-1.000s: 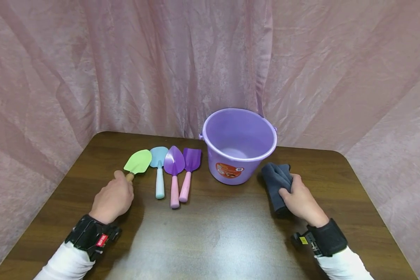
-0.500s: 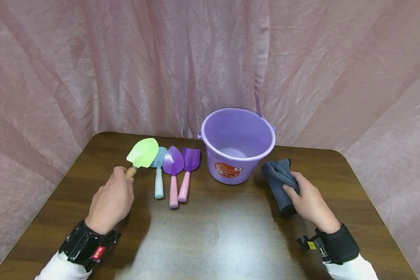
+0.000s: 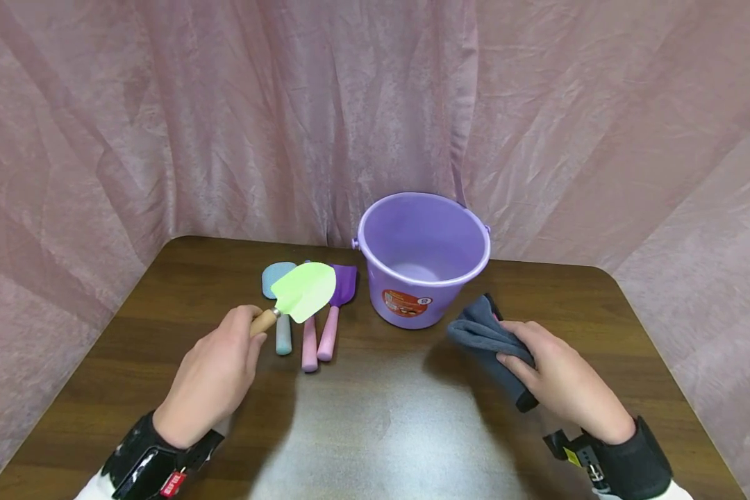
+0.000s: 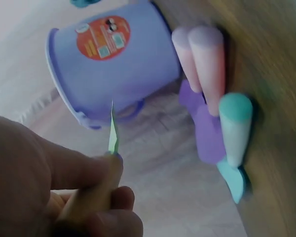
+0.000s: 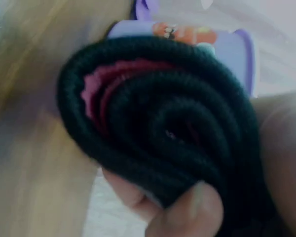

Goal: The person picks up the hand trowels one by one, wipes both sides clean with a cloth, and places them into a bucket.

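My left hand [image 3: 215,371] grips the wooden handle of a small trowel with a light green blade [image 3: 306,288], lifted above the table. In the head view its blade overlaps a light blue shovel [image 3: 283,337] and a purple trowel with a pink handle [image 3: 309,347]. Seen edge-on in the left wrist view, the green blade [image 4: 113,136] points toward the bucket. My right hand [image 3: 562,371] pinches a folded, rolled dark grey-blue cloth [image 3: 490,337], raised with its shadow on the table. The right wrist view shows the rolled end of the cloth [image 5: 153,54], with pink inside.
A lilac bucket [image 3: 403,274] with an orange label stands at the back middle of the brown wooden table [image 3: 375,423]. A purple square-bladed shovel [image 3: 330,333] lies to its left. Behind the table hangs a pink curtain [image 3: 312,118].
The left hand has lifted the green trowel off the table and moved it right, over the other tools. The right hand has raised the cloth and tilted it, bringing it slightly left.
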Demonstrator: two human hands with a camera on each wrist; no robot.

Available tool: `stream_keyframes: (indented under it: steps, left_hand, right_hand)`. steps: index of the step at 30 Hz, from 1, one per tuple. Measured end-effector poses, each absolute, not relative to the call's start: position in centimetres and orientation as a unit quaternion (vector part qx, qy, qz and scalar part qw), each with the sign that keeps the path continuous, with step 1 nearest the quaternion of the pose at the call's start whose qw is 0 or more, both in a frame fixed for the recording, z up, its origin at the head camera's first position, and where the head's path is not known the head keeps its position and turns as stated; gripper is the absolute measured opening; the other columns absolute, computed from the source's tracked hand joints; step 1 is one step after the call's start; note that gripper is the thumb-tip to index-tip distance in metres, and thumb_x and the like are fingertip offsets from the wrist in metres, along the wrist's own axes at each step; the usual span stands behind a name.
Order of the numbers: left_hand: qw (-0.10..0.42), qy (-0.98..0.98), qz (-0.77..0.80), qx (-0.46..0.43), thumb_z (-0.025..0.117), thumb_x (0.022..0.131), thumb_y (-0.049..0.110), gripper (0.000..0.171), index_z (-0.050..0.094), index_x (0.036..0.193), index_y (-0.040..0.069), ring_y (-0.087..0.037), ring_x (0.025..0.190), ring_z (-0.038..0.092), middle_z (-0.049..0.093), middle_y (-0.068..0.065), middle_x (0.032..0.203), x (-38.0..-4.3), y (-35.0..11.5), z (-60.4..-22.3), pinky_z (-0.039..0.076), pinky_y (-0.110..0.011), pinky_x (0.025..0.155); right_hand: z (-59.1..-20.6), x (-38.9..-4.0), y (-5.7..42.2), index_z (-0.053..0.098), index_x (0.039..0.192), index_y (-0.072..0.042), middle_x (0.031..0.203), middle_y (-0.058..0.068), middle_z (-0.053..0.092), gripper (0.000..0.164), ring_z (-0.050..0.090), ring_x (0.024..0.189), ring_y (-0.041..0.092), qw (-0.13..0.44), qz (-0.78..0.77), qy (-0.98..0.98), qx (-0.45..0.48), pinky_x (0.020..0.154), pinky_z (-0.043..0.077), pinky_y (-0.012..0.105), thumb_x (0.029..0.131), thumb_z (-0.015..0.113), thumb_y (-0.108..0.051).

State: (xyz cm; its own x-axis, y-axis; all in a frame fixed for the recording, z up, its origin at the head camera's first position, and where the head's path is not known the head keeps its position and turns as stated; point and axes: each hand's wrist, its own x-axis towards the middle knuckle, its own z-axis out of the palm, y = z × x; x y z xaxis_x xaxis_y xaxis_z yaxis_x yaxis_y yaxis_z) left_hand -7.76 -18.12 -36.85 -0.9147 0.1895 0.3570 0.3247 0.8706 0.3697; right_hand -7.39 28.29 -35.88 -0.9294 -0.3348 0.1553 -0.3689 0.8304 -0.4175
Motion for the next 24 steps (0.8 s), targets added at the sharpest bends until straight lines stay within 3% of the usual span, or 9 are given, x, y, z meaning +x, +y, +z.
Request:
stream_keyframes:
  steps: [6,11,13,15,19,21,24]
  left_hand:
    - [0.155,-0.946,-0.221,-0.178,0.077,0.096,0.005,0.030,0.059,0.120,0.006,-0.012,0.063,0.049,0.059,0.001,0.088,-6.9,-16.9,-36.7,0.042,-0.030,0.051]
    - [0.166,-0.937,-0.211,-0.222,0.080,0.094,0.006,0.033,0.059,0.120,0.009,-0.010,0.068,0.050,0.059,0.003,0.094,-6.4,-16.3,-36.7,0.043,-0.026,0.054]
    - [0.166,-0.935,-0.210,-0.234,0.081,0.093,0.005,0.035,0.059,0.121,0.010,-0.009,0.070,0.050,0.060,0.004,0.098,-6.3,-16.0,-36.7,0.043,-0.025,0.054]
    - [0.165,-0.932,-0.211,-0.243,0.081,0.094,0.005,0.035,0.060,0.121,0.012,-0.008,0.071,0.050,0.060,0.006,0.098,-6.2,-15.8,-36.6,0.043,-0.024,0.054]
    - [0.160,-0.926,-0.224,-0.260,0.077,0.099,0.011,0.026,0.060,0.119,0.015,-0.005,0.072,0.051,0.059,0.012,0.093,-6.1,-15.2,-36.5,0.043,-0.023,0.056]
    - [0.159,-0.922,-0.225,-0.271,0.077,0.099,0.014,0.024,0.060,0.117,0.016,-0.003,0.073,0.051,0.059,0.013,0.092,-6.2,-14.8,-36.5,0.044,-0.022,0.057]
    - [0.164,-0.918,-0.217,-0.288,0.080,0.097,0.014,0.027,0.060,0.116,0.014,-0.004,0.074,0.053,0.060,0.011,0.094,-6.4,-14.3,-36.7,0.047,-0.023,0.059]
  right_hand:
    - [-35.1,-6.1,26.6,0.063,0.143,-0.020,0.123,-0.012,0.064,0.056,0.064,0.099,0.003,0.091,0.211,-0.932,0.280,0.080,0.056,0.029,0.092,0.083,-0.009]
    - [-34.5,-5.6,24.8,0.062,0.146,-0.022,0.124,-0.012,0.061,0.069,0.061,0.085,-0.001,0.146,0.214,-0.899,0.354,0.070,0.050,0.017,0.084,0.086,-0.002]
    - [-34.3,-5.5,24.3,0.061,0.148,-0.024,0.126,-0.010,0.061,0.070,0.062,0.085,0.000,0.161,0.212,-0.891,0.367,0.068,0.050,0.018,0.084,0.083,-0.004]
    - [-34.2,-5.6,23.9,0.061,0.149,-0.026,0.128,-0.010,0.060,0.060,0.063,0.086,0.002,0.171,0.207,-0.889,0.371,0.068,0.051,0.021,0.093,0.079,-0.015]
    - [-34.1,-5.9,23.0,0.061,0.149,-0.028,0.128,-0.008,0.061,0.040,0.064,0.089,0.006,0.193,0.195,-0.885,0.376,0.067,0.055,0.030,0.111,0.056,-0.037]
    - [-34.2,-6.0,22.6,0.062,0.149,-0.028,0.126,-0.006,0.062,0.041,0.065,0.090,0.009,0.209,0.190,-0.881,0.380,0.066,0.057,0.033,0.114,0.047,-0.043]
    - [-34.3,-6.3,21.7,0.064,0.148,-0.027,0.124,-0.003,0.063,0.042,0.066,0.089,0.012,0.242,0.184,-0.871,0.386,0.063,0.057,0.036,0.114,0.046,-0.044]
